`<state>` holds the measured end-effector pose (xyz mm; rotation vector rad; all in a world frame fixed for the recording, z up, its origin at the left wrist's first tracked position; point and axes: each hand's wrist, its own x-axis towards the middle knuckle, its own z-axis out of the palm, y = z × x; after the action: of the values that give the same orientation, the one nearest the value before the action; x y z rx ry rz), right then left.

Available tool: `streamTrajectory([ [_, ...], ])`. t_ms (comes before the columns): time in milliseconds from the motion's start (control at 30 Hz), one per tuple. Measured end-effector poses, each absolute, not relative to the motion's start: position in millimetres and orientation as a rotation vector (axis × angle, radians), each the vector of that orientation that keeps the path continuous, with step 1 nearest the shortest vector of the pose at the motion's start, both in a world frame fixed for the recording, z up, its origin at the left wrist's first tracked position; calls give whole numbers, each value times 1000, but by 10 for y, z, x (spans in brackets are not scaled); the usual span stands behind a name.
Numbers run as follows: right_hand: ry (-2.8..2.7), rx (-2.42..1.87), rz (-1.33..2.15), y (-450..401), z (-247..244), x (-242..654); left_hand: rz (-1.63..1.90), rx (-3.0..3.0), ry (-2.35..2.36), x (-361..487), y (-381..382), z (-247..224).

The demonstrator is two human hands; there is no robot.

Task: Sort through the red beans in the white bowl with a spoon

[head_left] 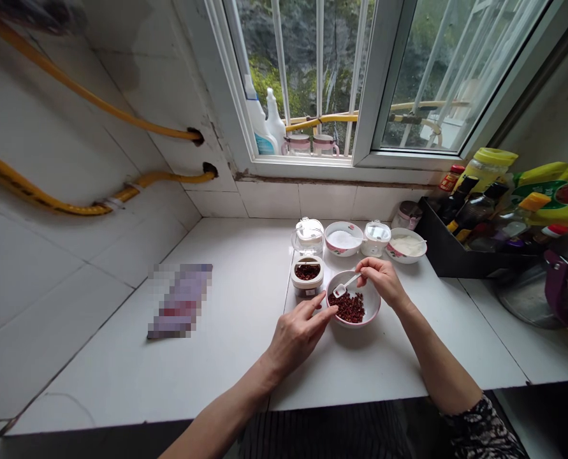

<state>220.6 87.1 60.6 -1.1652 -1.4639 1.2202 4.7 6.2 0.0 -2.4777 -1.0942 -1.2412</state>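
Because your right hand (383, 280) pinches the white spoon (341, 290) only near its handle's end, thumb and fingertips closed on it, the head could roll and tip off whatever it carries; its contents are too small to make out. The head sits leftward of that grip and a little nearer you, at the dark red grains (353, 311), and a quick flick there would probably scatter some over the rim. The spoon points left and downward, its long axis slanting along the handle away from your fingertips. Around it is the bowl (372, 303), its far right rim just beneath your grip. Your left hand (297, 333), at the opposite rim, has its fingers slightly spread; I cannot tell whether they clasp the bowl or only rest there, and if loose, a push could slide it. Beyond those fingers, left of your grip, the open jar (307, 291) stands close enough to be knocked
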Motion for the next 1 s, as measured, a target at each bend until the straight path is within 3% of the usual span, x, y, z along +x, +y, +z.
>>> streamTrajectory([
  [300, -1453, -1020, 1064, 817, 601, 2013, -1231, -2469, -1098, 57, 61, -6],
  [600, -2037, -776, 226, 657, 625, 1875, -1209, -2476, -1105, 48, 65, -16],
  [767, -1873, -1064, 245, 757, 671, 2166, -1223, -2485, -1112, 41, 60, -16],
  [1000, -2054, -1332, 135, 836, 575, 2264, -1247, -2486, -1107, 46, 54, 1],
])
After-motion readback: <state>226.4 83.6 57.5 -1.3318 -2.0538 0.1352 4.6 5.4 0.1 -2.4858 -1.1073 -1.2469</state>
